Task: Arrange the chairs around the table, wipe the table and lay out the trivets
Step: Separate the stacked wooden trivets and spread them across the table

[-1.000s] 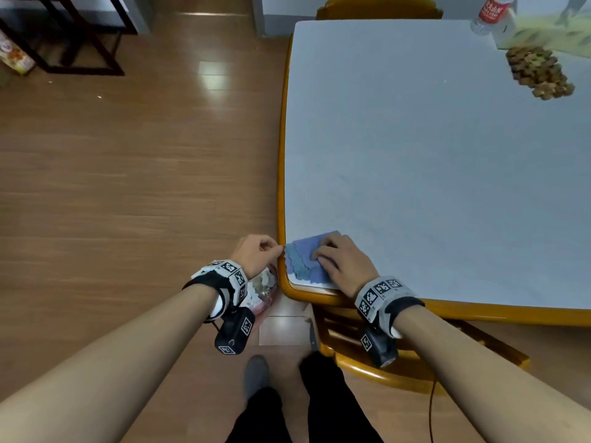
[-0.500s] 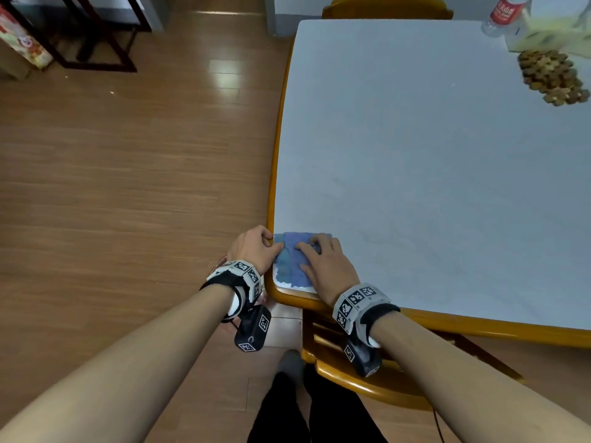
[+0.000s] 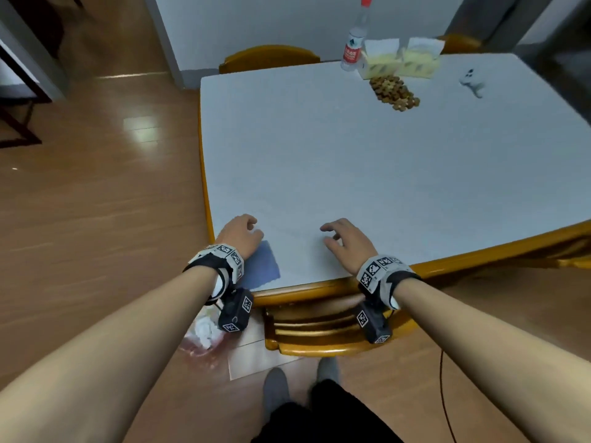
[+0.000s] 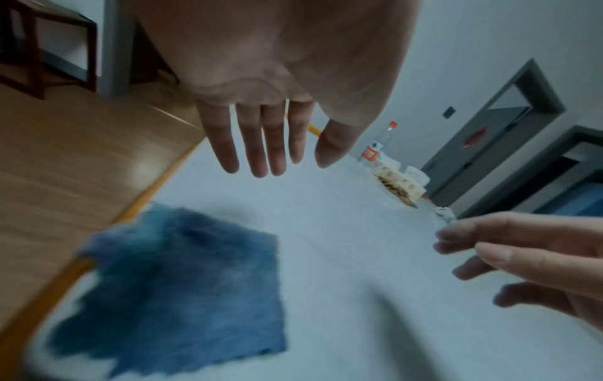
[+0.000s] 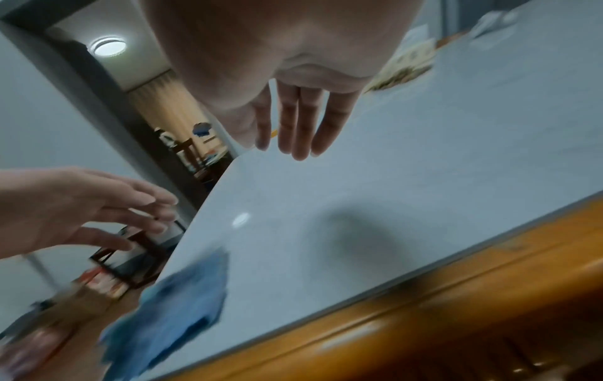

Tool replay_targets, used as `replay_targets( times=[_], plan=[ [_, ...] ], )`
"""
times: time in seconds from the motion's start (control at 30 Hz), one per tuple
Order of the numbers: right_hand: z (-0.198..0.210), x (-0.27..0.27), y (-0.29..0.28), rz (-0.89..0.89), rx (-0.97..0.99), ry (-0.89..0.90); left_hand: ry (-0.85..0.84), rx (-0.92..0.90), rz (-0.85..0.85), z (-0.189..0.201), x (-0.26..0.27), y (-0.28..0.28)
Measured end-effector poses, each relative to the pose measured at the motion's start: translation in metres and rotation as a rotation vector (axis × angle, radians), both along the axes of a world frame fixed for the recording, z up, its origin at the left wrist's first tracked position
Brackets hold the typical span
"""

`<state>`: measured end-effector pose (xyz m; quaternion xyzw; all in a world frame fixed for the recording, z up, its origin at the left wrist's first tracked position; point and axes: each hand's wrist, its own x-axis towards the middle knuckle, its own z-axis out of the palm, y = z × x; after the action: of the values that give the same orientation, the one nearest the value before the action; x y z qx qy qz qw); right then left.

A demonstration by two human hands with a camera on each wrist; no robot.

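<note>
Blue cloth (image 3: 263, 265) lying flat on the worktop (image 3: 367, 174) at its near left corner, folded square, partly hidden in the head view by the left wrist. Left hand (image 3: 240, 232) above the cloth's far edge, fingers (image 4: 258, 144) straight and relaxed, holding nothing, clear of the cloth in the left wrist view. Right hand (image 3: 347, 242) to the right of the cloth, well apart from it, over bare worktop, fingers (image 5: 303, 129) loosely extended, released, holding nothing; contact with the surface impossible to tell.

Wooden trivets (image 3: 395, 92) at the far side of the worktop, stacked or overlapping in one cluster, just in front of two tissue boxes (image 3: 399, 60). Clear bottle (image 3: 355, 39) with red cap and red label upright just left of the boxes. Small white object (image 3: 471, 81) near the far right edge, too blurred to identify.

One chair (image 3: 329, 327) pushed under the near edge below the hands, another chair (image 3: 270, 57) at the far edge by the wall. Crumpled paper in a clear bag (image 3: 204, 334) on the wooden floor (image 3: 96, 219) beside the near left corner.
</note>
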<state>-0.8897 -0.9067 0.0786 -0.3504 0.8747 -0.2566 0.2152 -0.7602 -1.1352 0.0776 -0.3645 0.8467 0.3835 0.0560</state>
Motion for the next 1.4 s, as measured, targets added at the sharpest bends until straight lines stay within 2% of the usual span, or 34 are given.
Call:
replay_targets(
  times=[0.2,0.33,0.63,0.83,1.1,1.4],
  plan=[
    [0.039,-0.069,0.095,-0.317,-0.028,0.01,0.135,0.043,-0.141,0.036,-0.087,0.064],
    [0.057,-0.118,0.153,-0.473,-0.113,-0.014,0.194,0.053,-0.163,0.056,-0.147,0.114],
    [0.056,-0.253,0.271,-0.489,-0.233,-0.068,0.189,0.032,-0.109,0.059,-0.275,0.239],
    [0.053,-0.329,0.326,-0.453,-0.229,-0.104,0.159,0.01,-0.091,0.066,-0.332,0.311],
    [0.041,-0.416,0.324,-0.438,-0.215,-0.148,0.086,-0.046,-0.047,0.063,-0.399,0.303],
    [0.024,-0.536,0.282,-0.432,-0.134,-0.173,0.032,-0.034,-0.073,0.037,-0.53,0.254]
  ],
)
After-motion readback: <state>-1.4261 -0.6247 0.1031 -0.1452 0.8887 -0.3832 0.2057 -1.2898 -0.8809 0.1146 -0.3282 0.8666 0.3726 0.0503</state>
